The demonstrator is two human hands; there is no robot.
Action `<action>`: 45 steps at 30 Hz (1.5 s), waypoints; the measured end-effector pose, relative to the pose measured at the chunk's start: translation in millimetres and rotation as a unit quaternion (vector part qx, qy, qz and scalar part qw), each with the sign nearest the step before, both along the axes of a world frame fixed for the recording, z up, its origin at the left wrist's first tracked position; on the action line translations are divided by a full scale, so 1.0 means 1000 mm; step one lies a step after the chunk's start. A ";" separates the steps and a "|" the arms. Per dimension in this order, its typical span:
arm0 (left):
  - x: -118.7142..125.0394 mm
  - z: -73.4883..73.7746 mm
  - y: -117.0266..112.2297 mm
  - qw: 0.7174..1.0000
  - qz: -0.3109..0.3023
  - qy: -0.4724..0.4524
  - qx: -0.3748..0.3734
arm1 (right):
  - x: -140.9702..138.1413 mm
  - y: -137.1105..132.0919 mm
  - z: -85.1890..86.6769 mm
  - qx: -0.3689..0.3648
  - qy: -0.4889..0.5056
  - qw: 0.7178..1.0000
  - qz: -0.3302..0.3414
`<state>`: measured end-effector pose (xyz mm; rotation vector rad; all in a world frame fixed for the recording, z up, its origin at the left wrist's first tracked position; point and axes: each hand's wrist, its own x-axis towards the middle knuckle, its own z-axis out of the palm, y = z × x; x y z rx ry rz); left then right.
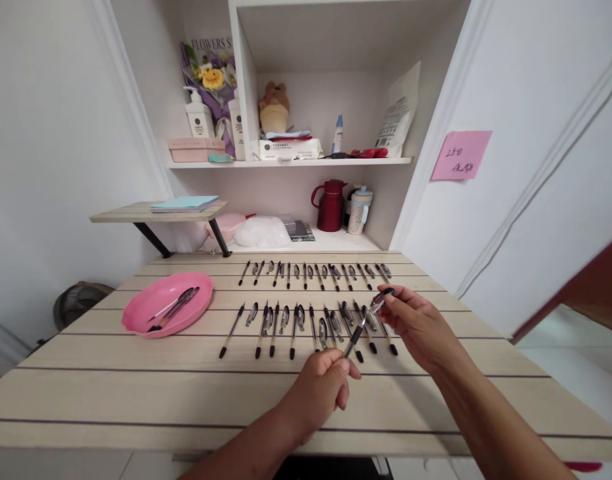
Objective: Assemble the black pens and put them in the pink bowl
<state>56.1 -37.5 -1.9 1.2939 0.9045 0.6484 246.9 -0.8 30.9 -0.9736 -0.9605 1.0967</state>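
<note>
My left hand (322, 387) is closed around a black pen (355, 339), holding it tilted up over the wooden table (136, 393). My right hand (416, 323) pinches a pen cap (381, 300) just above and to the right of that pen's upper end. Under both hands lies a near row of several black pens and caps (286, 323). A second row of pens and caps (311, 272) lies farther back.
A pink tray (136, 313) holding a few pens sits at the table's left. Behind are a small raised shelf with a booklet (183, 203), a red jug (330, 205), a white cup (360, 210), bottles, a flower bouquet, and a pink note (460, 155) on the right wall.
</note>
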 end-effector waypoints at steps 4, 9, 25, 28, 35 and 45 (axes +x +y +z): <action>-0.002 0.001 -0.001 1.000 0.000 -0.004 0.005 | -0.008 -0.003 0.002 0.004 0.005 1.000 0.012; -0.002 0.003 -0.001 1.000 -0.002 0.000 0.010 | -0.013 -0.006 0.003 -0.015 -0.008 0.999 0.029; -0.001 0.011 -0.003 1.000 0.007 -0.021 -0.007 | -0.031 -0.015 -0.008 -0.012 -0.091 0.989 0.114; 0.000 0.012 -0.002 1.000 0.019 -0.023 0.002 | -0.033 -0.016 -0.009 -0.006 -0.090 0.991 0.102; -0.001 0.010 -0.001 0.998 0.027 0.004 0.059 | -0.039 -0.017 -0.015 -0.018 -0.094 0.992 0.079; -0.124 0.047 0.059 0.869 0.234 0.314 0.303 | 0.008 -0.024 -0.046 -0.076 -0.194 0.978 0.017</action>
